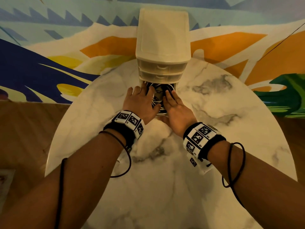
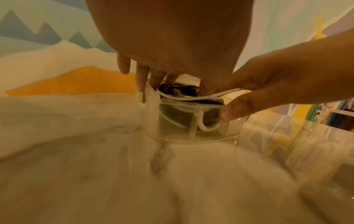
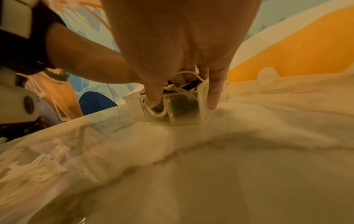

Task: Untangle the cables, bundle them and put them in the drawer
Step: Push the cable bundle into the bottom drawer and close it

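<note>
Both hands are at the pulled-out bottom drawer of a small cream drawer unit on the round marble worktop.

Left hand: palm down over the drawer's left side, fingers reaching down into it and onto the cables. In the left wrist view the fingertips dip over the near-left rim; one runs down the outside of the drawer wall. Fingers look mostly straight, pressing rather than closing round anything.

Right hand: over the drawer's right side. Thumb sits against the drawer's front corner, on the outside; the other fingers go inside. In the right wrist view one finger pushes down into the drawer on a white cable loop, and another finger lies down the outside of the clear wall. I can't tell if it's actually pinching a strand.

Cables: a coiled bundle of dark cable and white cable, inside the open drawer, under and between both hands. Some white strands ride at rim level near the right hand's thumb.

The two drawers above are closed. Painted mural wall beyond the unit. Both wrists carry marker bands.
</note>
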Motion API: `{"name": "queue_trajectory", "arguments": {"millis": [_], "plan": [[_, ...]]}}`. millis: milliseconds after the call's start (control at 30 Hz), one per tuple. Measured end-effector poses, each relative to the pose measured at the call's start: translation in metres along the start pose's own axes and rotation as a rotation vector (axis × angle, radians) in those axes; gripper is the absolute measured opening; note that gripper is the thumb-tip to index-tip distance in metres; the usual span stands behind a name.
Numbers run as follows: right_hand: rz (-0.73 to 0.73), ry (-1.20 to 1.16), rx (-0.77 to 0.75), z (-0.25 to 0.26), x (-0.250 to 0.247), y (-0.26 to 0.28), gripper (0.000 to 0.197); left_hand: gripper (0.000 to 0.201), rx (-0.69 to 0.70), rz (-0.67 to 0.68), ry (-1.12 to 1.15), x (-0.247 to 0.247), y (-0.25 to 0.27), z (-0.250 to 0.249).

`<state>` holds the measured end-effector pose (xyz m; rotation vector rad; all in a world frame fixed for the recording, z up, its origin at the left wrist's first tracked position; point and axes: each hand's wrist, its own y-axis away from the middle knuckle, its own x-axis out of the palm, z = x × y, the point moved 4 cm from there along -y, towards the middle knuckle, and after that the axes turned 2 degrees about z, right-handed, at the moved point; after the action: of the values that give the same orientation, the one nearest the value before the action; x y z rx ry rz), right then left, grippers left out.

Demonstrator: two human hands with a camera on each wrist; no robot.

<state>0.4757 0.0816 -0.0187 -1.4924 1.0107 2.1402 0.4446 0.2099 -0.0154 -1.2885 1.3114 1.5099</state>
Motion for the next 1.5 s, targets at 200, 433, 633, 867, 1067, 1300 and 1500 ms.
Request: {"name": "queue_trajectory", "arguments": {"millis": [200,433,633,867,1067,1300,1500], "plan": [[-0.019,-0.063,0.009,-0.004,-0.008,-0.014,0.076,0.067,-0.043,-0.004,0.023,-0.004,-0.007,-0.005],[-0.055,-0.115,0.015,-0.009,-0.008,-0.023,0.073,0.061,-0.038,-0.068,0.16,0.018,0.034,-0.025],[-0.377,-0.154,-0.087,-0.018,0.004,0.002,0.051,0.057,0.005,-0.035,0.145,0.025,0.029,-0.018],[-0.403,-0.129,-0.113,-0.021,0.0,-0.011,0.04,0.055,0.005,-0.063,0.059,0.021,0.008,-0.012],[-0.525,-0.414,0.058,-0.034,-0.012,-0.016,0.035,0.035,0.03,-0.323,0.034,0.004,0.008,-0.012],[-0.515,-0.743,0.172,-0.039,-0.013,-0.027,0.024,0.015,0.062,-0.391,0.168,0.002,0.004,-0.016],[-0.53,-0.768,0.187,-0.039,-0.012,-0.024,0.018,0.016,0.106,-0.438,0.196,0.009,0.015,-0.017]]}}
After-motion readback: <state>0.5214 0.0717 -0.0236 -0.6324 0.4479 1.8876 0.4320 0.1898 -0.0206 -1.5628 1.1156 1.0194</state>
